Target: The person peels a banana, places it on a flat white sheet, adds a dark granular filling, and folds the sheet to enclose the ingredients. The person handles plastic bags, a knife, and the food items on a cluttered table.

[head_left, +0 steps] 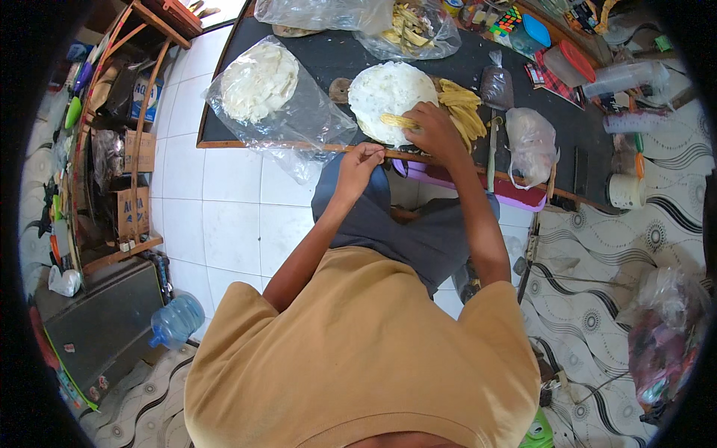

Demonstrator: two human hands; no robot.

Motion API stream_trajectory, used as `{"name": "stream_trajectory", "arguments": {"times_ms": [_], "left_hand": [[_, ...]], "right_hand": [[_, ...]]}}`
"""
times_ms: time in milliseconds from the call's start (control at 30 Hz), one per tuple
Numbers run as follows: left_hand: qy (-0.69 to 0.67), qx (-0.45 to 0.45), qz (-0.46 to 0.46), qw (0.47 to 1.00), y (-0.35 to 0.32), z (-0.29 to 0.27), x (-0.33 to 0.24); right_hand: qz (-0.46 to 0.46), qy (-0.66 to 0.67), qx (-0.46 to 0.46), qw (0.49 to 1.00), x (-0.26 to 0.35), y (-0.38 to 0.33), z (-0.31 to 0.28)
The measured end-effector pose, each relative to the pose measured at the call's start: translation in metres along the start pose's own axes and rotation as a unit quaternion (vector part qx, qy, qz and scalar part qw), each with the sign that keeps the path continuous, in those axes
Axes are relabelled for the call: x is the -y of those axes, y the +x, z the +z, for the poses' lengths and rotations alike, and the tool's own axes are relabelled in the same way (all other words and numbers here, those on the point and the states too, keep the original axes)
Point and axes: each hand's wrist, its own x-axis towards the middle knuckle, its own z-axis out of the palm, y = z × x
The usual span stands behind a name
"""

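A clear plastic bag [280,101] holding a stack of pale round wrappers [259,81] lies at the left near corner of the dark surface [328,54]. The left hand [360,163] rests at the near edge, fingers curled shut against the wooden rim. On the round white wrapper [385,95] just beyond that edge, the right hand [433,131] pinches a yellow banana strip [397,120] between closed fingers. A heap of banana strips [463,108] lies touching the wrapper's right side, with a small knotted bag [531,142] further right.
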Motion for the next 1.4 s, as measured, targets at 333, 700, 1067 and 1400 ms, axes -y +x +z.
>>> {"name": "stream_trajectory", "arguments": {"times_ms": [333, 700, 1067, 1400], "left_hand": [[-0.014, 0.010, -0.007, 1.000, -0.005, -0.004, 0.009], [0.005, 0.014, -0.013, 1.000, -0.001, -0.002, 0.004], [-0.346, -0.043, -0.206, 0.914, 0.018, 0.009, -0.028], [-0.406, -0.058, -0.311, 0.857, 0.037, -0.001, -0.053]], "right_hand": [[0.028, 0.031, 0.017, 0.999, 0.001, 0.004, 0.000], [0.032, -0.001, 0.035, 0.999, -0.004, -0.003, 0.002], [0.355, 0.192, -0.162, 0.901, 0.020, -0.053, 0.010], [0.530, 0.476, -0.126, 0.690, 0.048, -0.057, 0.023]]}}
